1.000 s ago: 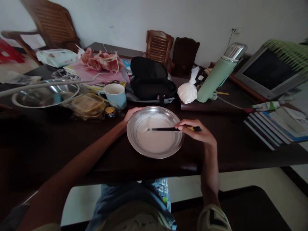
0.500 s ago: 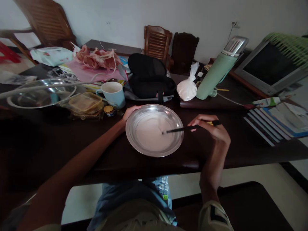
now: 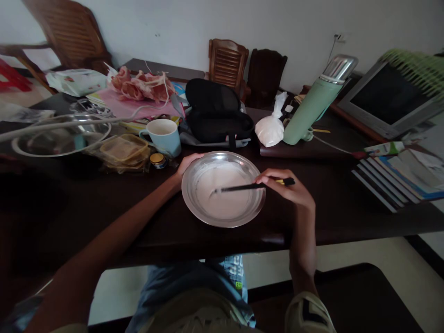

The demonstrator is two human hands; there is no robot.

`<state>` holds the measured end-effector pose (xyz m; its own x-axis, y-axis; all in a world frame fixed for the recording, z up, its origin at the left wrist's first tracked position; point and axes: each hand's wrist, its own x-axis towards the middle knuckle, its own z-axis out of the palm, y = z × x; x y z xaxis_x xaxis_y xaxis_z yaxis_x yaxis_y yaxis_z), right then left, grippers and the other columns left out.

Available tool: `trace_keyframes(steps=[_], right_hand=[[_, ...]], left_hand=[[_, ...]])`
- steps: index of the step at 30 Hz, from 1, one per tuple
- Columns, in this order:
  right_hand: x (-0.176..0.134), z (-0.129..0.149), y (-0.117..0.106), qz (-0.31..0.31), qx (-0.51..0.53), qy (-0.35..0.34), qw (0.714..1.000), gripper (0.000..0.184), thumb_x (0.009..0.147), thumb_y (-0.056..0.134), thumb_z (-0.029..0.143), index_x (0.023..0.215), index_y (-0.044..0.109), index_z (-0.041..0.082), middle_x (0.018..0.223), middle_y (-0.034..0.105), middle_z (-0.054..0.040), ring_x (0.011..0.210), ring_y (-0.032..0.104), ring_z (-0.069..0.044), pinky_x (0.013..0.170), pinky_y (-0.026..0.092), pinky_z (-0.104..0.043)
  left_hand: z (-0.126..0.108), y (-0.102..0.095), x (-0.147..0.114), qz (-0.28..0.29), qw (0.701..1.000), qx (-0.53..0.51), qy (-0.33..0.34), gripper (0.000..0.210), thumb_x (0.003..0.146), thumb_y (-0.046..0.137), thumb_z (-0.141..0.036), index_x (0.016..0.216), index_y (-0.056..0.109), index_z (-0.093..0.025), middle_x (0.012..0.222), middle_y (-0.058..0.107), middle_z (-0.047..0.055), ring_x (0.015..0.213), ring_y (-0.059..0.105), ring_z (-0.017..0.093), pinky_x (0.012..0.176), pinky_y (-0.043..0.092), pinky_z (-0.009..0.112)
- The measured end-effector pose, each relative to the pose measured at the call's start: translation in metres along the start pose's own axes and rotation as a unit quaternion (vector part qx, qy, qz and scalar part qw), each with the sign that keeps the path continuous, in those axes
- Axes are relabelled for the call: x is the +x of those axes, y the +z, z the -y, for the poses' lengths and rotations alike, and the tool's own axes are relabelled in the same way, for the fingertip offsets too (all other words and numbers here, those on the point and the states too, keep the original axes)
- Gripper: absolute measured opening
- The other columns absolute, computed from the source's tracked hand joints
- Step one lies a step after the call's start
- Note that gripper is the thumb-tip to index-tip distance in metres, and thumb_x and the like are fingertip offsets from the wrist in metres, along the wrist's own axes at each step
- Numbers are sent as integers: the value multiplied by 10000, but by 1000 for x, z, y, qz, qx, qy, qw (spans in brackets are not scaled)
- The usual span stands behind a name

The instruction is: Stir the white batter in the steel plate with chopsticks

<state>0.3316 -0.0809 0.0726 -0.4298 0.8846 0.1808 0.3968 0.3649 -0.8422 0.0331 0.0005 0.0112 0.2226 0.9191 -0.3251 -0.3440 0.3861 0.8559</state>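
Observation:
A shiny metal bowl (image 3: 258, 206) stands on the dark table, with a pale, whitish liquid mixture (image 3: 224, 203) spread across its bottom. My left hand (image 3: 189, 164) grips the bowl's upper left rim, its fingers partly hidden behind the edge. Black chopsticks (image 3: 239, 187) with gold bands near the end are pinched in my right hand (image 3: 282, 185), above the bowl's right rim. Their tips dip into the mixture left of the bowl's middle. Whether they are one stick or two pressed together is hard to make out.
Beyond the bowl are a light blue mug (image 3: 164, 138), a small jar (image 3: 158, 160), plastic containers (image 3: 123, 150) and a black case (image 3: 218, 115). A tied bag of white powder (image 3: 270, 129) and a green thermos (image 3: 312, 108) stand farther right, books (image 3: 388, 180) at the right edge.
My right hand has moved left, carrying the chopsticks' tips from the right part of the mixture to left of its middle. My left hand stays on the rim.

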Motion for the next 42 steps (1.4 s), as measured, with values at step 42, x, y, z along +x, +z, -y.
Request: trace_keyframes(steps=[42], right_hand=[[1, 6, 6, -107, 14, 49, 993, 358, 836, 648, 480, 648, 657, 175, 582, 637, -3, 546, 626, -131, 524, 507, -229]], left_hand=[[0, 0, 1, 11, 1000, -5, 12, 325, 830, 455, -172, 979, 743, -146, 728, 734, 22, 803, 673, 209, 785, 487, 283]])
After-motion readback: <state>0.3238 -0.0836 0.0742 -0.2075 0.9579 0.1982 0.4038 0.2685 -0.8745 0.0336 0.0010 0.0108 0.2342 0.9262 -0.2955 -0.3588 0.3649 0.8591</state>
